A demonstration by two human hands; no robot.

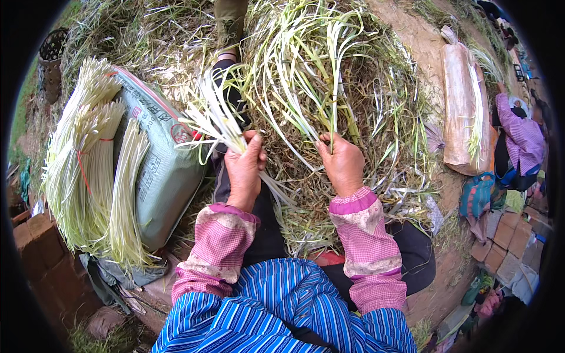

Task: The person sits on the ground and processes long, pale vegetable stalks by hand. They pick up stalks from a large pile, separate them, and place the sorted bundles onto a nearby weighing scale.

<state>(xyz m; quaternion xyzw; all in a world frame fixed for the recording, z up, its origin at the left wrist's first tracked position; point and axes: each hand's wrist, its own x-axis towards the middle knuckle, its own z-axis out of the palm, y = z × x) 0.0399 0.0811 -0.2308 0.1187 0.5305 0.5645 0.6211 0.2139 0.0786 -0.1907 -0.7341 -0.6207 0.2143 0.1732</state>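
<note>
My left hand [245, 170] is closed around a small bunch of pale stalks [226, 128], probably blanched garlic chives, whose ends stick out above and below the fist. Level with it on the right, my right hand [342, 163] pinches a few long green-white leaves [336, 66] that stand up from the fingers. Beyond both hands lies a loose heap of long leaves and dry straw [291, 79]. At the left, pale stalk bundles [84, 176], some tied with red bands, rest against a stuffed green woven sack [172, 176]. A separate bundle [128, 194] lies on the sack's near side.
A wrapped, log-shaped bale [461, 106] with stalks on top lies at the right. Past it sits a person in a checked shirt [521, 128], near a plaid bag [476, 196] and bricks [507, 234]. More bricks [42, 247] are stacked left. A dark basket [52, 61] stands far left.
</note>
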